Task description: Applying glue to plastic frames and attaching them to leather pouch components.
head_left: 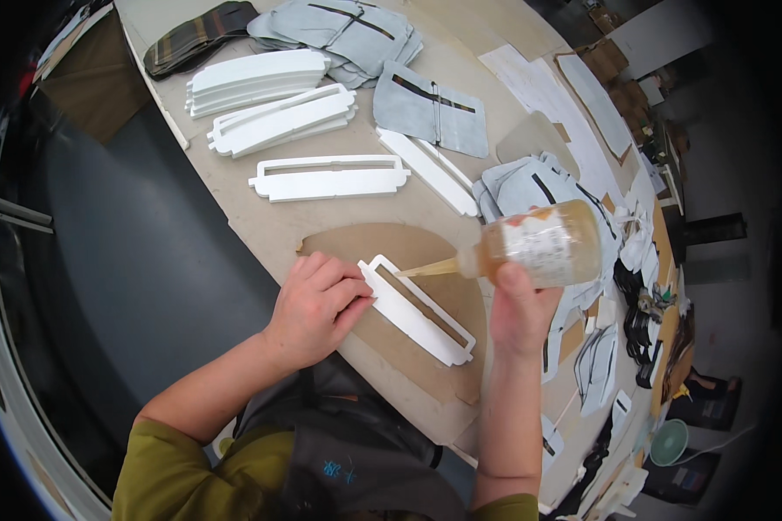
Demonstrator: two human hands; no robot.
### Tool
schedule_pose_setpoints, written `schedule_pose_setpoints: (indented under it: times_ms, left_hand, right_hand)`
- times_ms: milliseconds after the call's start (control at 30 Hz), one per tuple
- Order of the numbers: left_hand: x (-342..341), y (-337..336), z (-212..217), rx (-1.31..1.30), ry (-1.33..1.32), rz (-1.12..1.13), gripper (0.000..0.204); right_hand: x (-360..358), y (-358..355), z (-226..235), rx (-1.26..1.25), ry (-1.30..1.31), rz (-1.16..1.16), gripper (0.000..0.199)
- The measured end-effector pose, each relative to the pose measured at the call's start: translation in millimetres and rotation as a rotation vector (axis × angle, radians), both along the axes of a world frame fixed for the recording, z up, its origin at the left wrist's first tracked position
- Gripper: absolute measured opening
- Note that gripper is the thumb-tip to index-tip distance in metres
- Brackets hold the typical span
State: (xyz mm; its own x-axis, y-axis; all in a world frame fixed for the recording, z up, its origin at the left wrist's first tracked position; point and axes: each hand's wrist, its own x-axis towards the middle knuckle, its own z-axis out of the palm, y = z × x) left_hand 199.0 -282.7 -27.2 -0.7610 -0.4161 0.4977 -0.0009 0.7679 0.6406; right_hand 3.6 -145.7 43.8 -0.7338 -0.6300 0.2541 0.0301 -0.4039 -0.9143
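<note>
A white slotted frame piece (421,314) lies at a slant on a brown paper sheet (347,239) with curved edges. My left hand (314,304) is closed on its upper left end, fingertips pinching the edge. In my right hand (527,300) is a clear squeeze bottle (573,241) with a printed label and amber-yellow contents, tipped on its side. Its long tapered nozzle (430,268) points left, the tip at the slot's upper edge; whether it touches cannot be made out. My right fingers are mostly hidden behind the bottle, while the thumb shows below it.
More white frame pieces (330,184) sit beyond the paper, some stacked (256,80). Grey-blue fabric pieces with dark slits (430,108) lie at the back and right. A dark striped fabric stack (198,36) is far left. The table edge (231,221) runs diagonally on the left.
</note>
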Motion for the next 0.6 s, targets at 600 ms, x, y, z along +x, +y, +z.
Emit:
schedule_pose_setpoints:
  times_ms: [600]
  left_hand:
    - [-1, -2, 0, 0.018, 0.029, -0.011, 0.017]
  right_hand:
    - [14, -42, -2, 0.137, 0.148, -0.117, 0.049]
